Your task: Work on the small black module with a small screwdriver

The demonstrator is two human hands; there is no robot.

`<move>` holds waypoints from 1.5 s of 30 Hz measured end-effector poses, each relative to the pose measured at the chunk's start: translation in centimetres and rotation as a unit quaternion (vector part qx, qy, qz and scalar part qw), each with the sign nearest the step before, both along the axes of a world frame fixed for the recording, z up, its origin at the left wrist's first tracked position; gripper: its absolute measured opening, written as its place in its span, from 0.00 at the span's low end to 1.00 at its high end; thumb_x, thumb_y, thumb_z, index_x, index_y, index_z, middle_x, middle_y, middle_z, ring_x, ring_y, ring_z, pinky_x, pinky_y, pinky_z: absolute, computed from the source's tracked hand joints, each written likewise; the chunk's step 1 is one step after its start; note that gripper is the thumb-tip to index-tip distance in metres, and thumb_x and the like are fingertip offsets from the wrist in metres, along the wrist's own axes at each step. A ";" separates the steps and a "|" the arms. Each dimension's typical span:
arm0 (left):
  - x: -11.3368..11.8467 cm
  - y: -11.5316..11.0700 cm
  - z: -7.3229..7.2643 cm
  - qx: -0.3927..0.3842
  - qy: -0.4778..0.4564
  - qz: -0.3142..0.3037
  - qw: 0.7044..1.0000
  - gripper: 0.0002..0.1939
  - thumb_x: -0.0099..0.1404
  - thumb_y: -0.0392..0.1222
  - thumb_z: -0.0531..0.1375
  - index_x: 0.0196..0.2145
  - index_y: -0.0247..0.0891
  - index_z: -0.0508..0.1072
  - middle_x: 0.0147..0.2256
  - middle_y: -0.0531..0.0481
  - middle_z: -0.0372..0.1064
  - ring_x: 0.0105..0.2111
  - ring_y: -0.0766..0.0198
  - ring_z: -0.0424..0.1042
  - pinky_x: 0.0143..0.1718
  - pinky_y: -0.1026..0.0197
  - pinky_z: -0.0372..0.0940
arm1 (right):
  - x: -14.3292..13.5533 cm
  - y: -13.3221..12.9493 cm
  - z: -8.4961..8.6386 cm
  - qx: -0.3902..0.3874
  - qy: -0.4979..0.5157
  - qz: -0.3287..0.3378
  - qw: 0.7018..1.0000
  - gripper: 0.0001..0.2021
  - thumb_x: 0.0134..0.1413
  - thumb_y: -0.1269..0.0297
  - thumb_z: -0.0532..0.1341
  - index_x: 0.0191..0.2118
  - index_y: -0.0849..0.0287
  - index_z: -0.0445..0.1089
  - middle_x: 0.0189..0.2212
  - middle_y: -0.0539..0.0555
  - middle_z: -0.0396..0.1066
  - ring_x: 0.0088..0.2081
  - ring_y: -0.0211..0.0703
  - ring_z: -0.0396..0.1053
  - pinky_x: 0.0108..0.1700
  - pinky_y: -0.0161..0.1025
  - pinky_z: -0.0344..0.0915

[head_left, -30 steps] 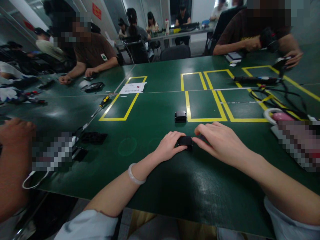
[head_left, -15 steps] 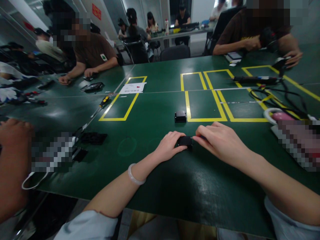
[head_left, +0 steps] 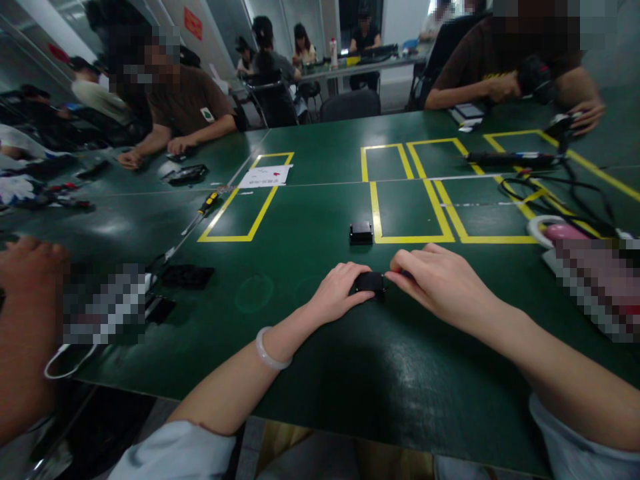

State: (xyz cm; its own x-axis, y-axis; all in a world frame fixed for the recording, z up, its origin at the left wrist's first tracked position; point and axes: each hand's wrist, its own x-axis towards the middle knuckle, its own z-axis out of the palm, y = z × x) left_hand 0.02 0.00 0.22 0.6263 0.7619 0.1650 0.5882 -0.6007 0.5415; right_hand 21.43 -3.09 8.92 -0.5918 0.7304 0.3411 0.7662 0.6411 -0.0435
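Observation:
My left hand [head_left: 341, 291] grips a small black rectangular block [head_left: 371, 283] between thumb and fingers, low over the green table [head_left: 310, 360]. At the block's right end is my right hand [head_left: 433, 283], its thumb and fingertips pinched together. Whatever the right fingers pinch, if anything, is too small to make out. A second black block [head_left: 361, 233], with a raised top part, sits on the table just beyond my hands.
Yellow tape outlines [head_left: 413, 240] mark the table ahead. On the left lie a yellow-black screwdriver [head_left: 209, 203] and flat black parts [head_left: 187, 276]. Black cables [head_left: 565, 193] and a long black tool [head_left: 513, 159] lie right. A co-worker's arm [head_left: 30, 340] is at left; others sit opposite.
The block in my left hand has tilted very slightly. Both hands stay in nearly the same place.

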 end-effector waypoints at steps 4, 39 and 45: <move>0.0 0.0 0.1 0.000 -0.001 -0.001 1.000 0.18 0.66 0.51 0.57 0.50 0.40 0.64 0.45 0.46 0.66 0.45 0.55 0.64 0.48 0.54 0.60 | 0.0 0.0 0.1 -0.006 0.013 0.003 1.000 0.03 0.61 0.67 0.52 0.36 0.58 0.61 0.26 0.49 0.68 0.27 0.40 0.63 0.33 0.37 0.54; -0.1 0.0 0.0 -0.005 0.002 0.004 1.000 0.19 0.66 0.51 0.57 0.51 0.40 0.64 0.46 0.46 0.66 0.46 0.54 0.64 0.49 0.52 0.60 | 0.4 0.1 0.3 -0.051 0.002 0.001 0.999 0.03 0.60 0.67 0.51 0.38 0.57 0.60 0.30 0.51 0.68 0.32 0.42 0.66 0.35 0.38 0.55; 0.0 -0.1 0.1 -0.006 -0.003 0.001 1.000 0.19 0.66 0.51 0.57 0.51 0.40 0.64 0.46 0.46 0.66 0.46 0.54 0.64 0.49 0.53 0.60 | 0.4 -0.1 0.5 -0.048 0.006 0.001 0.999 0.07 0.62 0.59 0.52 0.37 0.57 0.61 0.28 0.51 0.69 0.31 0.42 0.66 0.35 0.38 0.55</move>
